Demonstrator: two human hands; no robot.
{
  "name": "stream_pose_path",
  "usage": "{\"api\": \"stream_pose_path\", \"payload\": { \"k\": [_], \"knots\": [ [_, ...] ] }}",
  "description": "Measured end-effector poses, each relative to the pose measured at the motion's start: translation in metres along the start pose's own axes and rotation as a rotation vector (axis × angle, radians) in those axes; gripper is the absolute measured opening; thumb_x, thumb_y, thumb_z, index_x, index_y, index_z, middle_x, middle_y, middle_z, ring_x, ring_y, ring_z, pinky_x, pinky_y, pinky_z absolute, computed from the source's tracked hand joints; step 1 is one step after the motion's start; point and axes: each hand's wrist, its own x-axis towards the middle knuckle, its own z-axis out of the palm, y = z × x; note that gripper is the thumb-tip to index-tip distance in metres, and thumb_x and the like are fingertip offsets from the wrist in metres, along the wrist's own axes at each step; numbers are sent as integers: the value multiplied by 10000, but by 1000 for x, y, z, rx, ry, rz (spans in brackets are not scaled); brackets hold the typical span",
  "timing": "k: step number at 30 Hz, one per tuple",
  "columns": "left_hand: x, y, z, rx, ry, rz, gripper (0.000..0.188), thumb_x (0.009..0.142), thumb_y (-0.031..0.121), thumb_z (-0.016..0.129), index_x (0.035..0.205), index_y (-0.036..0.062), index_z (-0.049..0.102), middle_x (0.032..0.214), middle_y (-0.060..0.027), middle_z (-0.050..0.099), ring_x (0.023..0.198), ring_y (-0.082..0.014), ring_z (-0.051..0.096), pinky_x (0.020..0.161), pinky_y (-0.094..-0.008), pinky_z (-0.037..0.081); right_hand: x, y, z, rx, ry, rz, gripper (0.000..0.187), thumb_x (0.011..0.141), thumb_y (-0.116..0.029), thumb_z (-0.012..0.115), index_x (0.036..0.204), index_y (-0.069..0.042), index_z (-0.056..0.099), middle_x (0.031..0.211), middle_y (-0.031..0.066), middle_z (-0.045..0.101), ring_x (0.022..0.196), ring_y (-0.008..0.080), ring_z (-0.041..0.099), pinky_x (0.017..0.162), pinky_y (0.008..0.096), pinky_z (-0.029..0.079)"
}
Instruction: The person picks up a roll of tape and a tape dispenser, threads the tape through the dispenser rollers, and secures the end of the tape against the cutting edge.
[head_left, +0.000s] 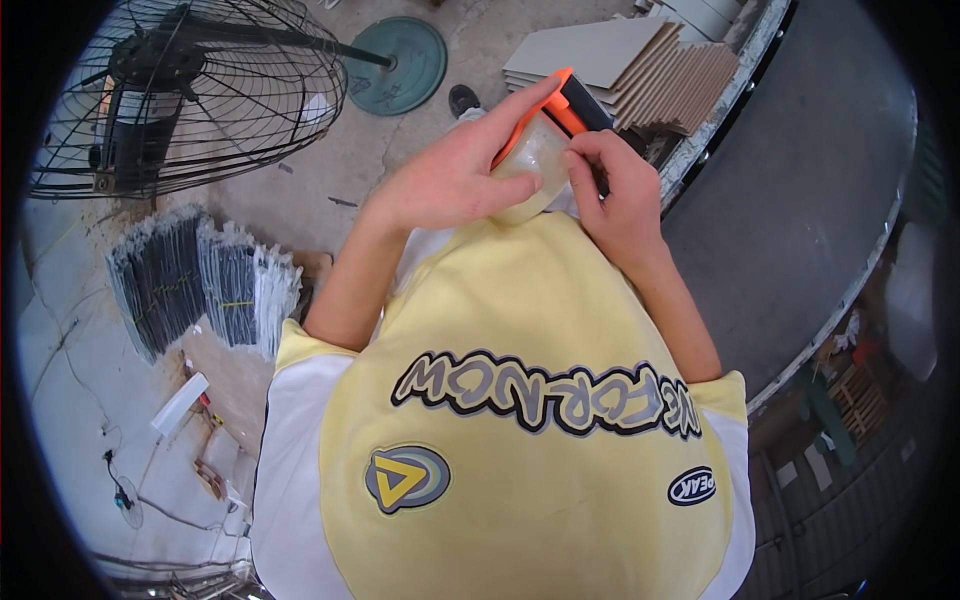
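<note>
In front of my body I hold a tape dispenser (572,100) with an orange frame and a black part. A wide roll of clear packing tape (545,160) sits in it. My left hand (465,170) is closed around the dispenser, its fingers along the orange side and its thumb pressed on the roll. At the roll's right edge, my right hand (622,185) is curled in a pinch with its fingertips against the tape. Whatever is between those fingertips is too small to see.
A black caged fan (170,90) on a round green base (400,65) stands at upper left. Bundled grey sheets (195,280) lean below it. Flat boards (620,65) are stacked at the top, beside a long dark worktable (800,210) on my right. Cables (120,490) hang at lower left.
</note>
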Motion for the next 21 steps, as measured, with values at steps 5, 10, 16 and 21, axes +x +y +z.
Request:
{"api": "stream_pose_path", "payload": {
  "k": [5, 10, 16, 21],
  "knots": [
    [-1, 4, 0, -47, 8, 48, 889, 796, 128, 613, 1595, 120, 222, 1416, -191, 519, 1216, -300, 553, 1044, -351, 417, -2, -5, -4, 139, -24, 242, 80, 911, -41, 657, 964, 9, 626, 793, 79, 643, 651, 135, 602, 599, 277, 481],
    [-3, 17, -6, -174, -102, -93, 841, 837, -17, 603, 1581, 27, 213, 1547, -119, 350, 1418, -191, 345, 1163, -331, 280, 0, -9, -5, 144, -9, 242, 76, 908, -43, 658, 966, -1, 633, 784, 72, 636, 634, 131, 586, 581, 267, 467],
    [-3, 13, -7, -153, -90, -11, 836, 846, -26, 594, 1581, 23, 200, 1546, -122, 357, 1411, -194, 358, 1156, -330, 293, -2, -9, -1, 140, 26, 247, 84, 912, -49, 650, 983, -8, 633, 788, 63, 643, 633, 130, 592, 585, 257, 469],
    [-2, 17, -7, -204, -89, -53, 829, 843, -25, 598, 1578, 20, 218, 1538, -121, 370, 1415, -190, 352, 1161, -331, 285, 8, -5, -10, -181, -45, -17, 162, 885, -204, 700, 938, -64, 637, 750, 35, 610, 626, 172, 598, 558, 305, 460]
  ]
}}
